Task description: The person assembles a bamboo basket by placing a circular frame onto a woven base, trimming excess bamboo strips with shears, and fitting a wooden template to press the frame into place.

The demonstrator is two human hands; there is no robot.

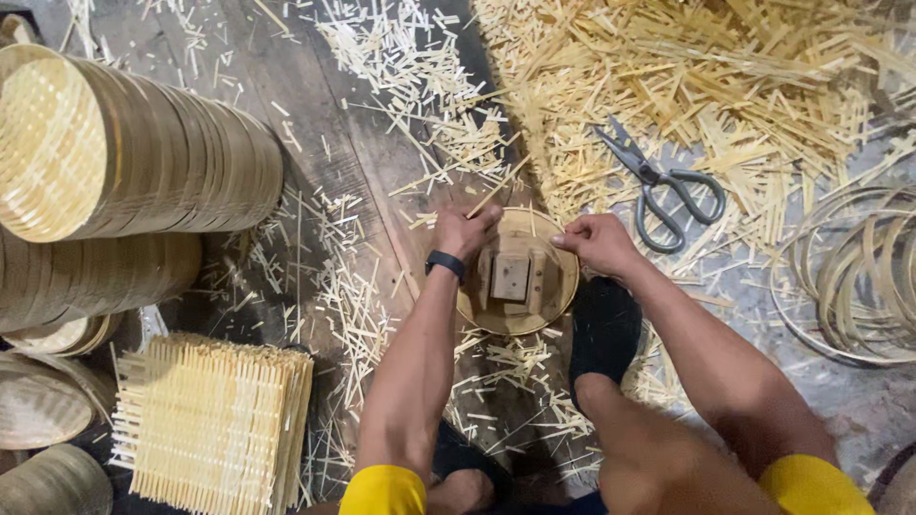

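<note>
Both hands grip the rim of a round bamboo basket frame (563,286) on the floor between the knees: the left hand (464,231) pinches its near-left edge, the right hand (595,242) closes on the right edge. A wooden block (510,277), probably a form, sits inside. Scissors (658,186) lie just beyond, on bamboo strips (725,76).

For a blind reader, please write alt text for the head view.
Two bare hands, left hand and right hand, hold the rim of a round pale bamboo hoop with a small wooden block inside. Grey metal scissors lie on scattered bamboo strips nearby.
</note>
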